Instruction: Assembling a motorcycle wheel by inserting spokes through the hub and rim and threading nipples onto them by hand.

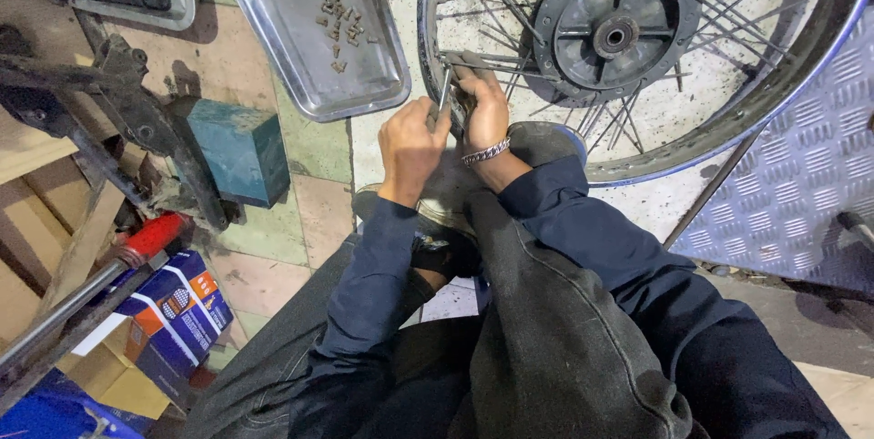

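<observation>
The big round spoked wheel (pixel 637 47) is bare metal, its rim shiny, its dark hub matt. The flat grey metal tray (pixel 282 29) looks dull and scuffed. The silver chain bracelet (pixel 485 152) glints. The ridged metal floor plate (pixel 801 175) shines softly.

Spoked wheel (pixel 637 47) flat on floor

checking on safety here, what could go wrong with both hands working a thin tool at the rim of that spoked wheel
1. Both hands are bare and crowded at the rim of the spoked metal wheel. If the thin metal tool in the left hand slips, it could jab the right hand.
2. The right wrist's silver chain bracelet might snag on a spoke.
3. The small metal pieces lie loose in the flat steel tray; a knock could scatter them.
</observation>
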